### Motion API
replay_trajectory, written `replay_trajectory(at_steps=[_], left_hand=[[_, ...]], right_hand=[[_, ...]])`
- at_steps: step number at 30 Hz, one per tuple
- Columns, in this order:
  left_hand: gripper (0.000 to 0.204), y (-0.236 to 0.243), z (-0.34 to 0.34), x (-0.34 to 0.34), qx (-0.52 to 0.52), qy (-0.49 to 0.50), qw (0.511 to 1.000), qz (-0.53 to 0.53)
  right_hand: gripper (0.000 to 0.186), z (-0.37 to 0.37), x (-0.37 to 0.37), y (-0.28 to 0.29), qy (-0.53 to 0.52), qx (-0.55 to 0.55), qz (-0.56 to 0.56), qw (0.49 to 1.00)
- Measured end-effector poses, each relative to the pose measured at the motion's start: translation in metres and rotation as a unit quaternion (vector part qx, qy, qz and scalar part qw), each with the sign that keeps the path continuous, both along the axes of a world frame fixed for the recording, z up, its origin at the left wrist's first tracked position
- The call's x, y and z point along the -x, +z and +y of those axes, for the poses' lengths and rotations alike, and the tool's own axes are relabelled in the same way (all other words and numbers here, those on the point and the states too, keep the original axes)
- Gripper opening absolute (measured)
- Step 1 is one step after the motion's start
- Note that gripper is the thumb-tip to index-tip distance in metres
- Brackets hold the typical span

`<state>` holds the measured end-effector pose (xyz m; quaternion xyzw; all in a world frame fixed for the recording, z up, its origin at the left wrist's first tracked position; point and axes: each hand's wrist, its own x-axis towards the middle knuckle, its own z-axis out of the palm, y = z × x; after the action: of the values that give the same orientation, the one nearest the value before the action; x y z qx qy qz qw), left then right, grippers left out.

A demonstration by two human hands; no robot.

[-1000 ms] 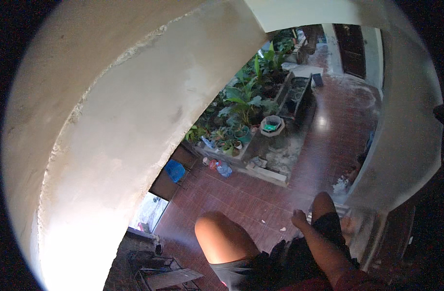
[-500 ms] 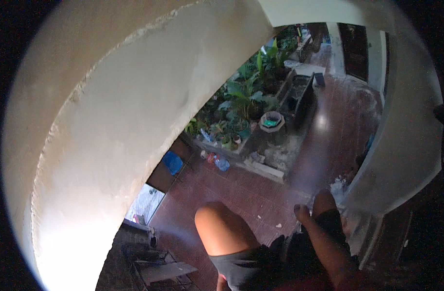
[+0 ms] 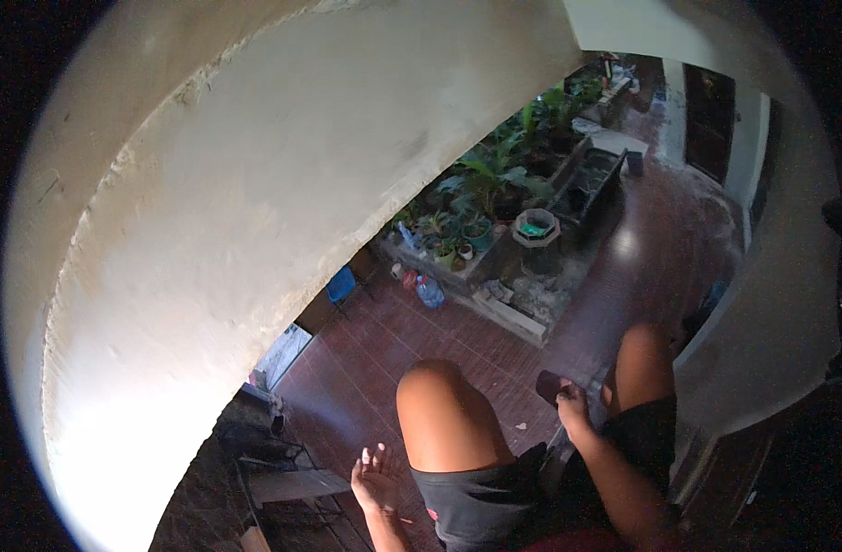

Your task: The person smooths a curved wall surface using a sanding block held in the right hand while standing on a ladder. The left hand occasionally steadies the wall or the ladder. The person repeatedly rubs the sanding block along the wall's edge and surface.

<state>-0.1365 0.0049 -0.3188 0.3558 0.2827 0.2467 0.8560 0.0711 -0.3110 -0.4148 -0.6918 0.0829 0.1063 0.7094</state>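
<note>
I see a small dark object [image 3: 549, 384], its shape hard to make out, pinched in my right hand [image 3: 571, 408] between the two bare knees. My left hand [image 3: 375, 475] hangs beside the left knee [image 3: 436, 405], palm up, fingers spread, grip released and empty. Far below lies a red tiled floor [image 3: 384, 345], dim. A rough, curved plaster wall [image 3: 237, 202] hides most of the left. Potted plants [image 3: 494, 189] crowd a planter beyond.
</note>
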Motion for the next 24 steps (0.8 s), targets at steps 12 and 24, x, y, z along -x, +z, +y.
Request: replay_trajectory(at_steps=[12,24], left_hand=[[0.033,0.132,-0.046,-0.045,-0.483,0.02,0.875,-0.019],[0.062,0.303,-0.07,-0.177,-0.93,0.206,0.202,0.226]], right_hand=[[0.036,0.015,-0.007,-0.03,-0.001,-0.053,-0.014,0.998],[0.033,0.023,-0.009,-0.012,0.031,-0.139,0.02,0.99]])
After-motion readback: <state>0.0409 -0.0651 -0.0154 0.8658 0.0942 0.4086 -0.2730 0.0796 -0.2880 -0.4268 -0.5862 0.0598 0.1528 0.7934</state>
